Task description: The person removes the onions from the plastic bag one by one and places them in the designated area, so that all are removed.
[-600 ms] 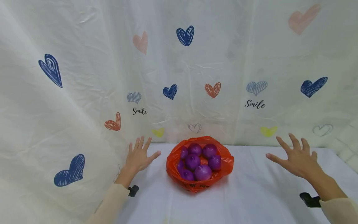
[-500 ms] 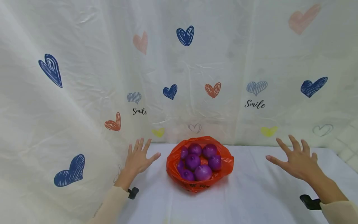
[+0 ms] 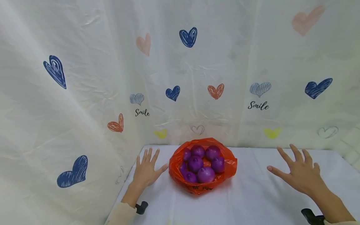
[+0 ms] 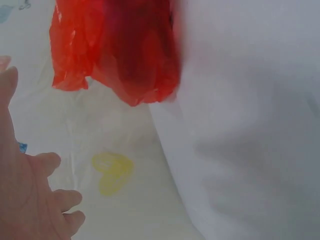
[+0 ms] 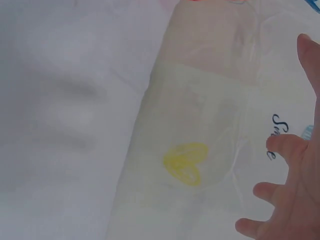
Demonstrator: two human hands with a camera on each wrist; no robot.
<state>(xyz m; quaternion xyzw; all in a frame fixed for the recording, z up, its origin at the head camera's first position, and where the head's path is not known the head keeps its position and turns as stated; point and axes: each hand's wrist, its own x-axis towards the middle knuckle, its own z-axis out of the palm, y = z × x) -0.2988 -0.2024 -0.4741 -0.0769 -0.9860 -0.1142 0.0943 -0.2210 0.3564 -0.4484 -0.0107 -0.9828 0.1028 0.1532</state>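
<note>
In the head view, a thin red plastic bag [image 3: 229, 165] sits on the table with its mouth spread wide. Several purple onions [image 3: 206, 174] fill it. My left hand [image 3: 147, 172] hovers just left of the bag, fingers spread, thumb pointing to the bag's rim; whether it touches is hard to tell. The left wrist view has the bag [image 4: 142, 65] at the top and the left hand [image 4: 27, 200] at the lower left edge, holding nothing. Well to the bag's right, my right hand [image 3: 305, 175] is raised with fingers spread and nothing in it.
A white cloth covers the table [image 3: 253, 187]. Behind it and along the left hangs a pale curtain [image 3: 225, 56] printed with hearts and "Smile". A black strap [image 3: 142, 207] is on the left wrist, and another black strap [image 3: 312, 216] on the right.
My left hand has moved right and lower, closer to the bag. The right hand has sunk slightly. The head view has shifted a little; the bag and onions stay in place.
</note>
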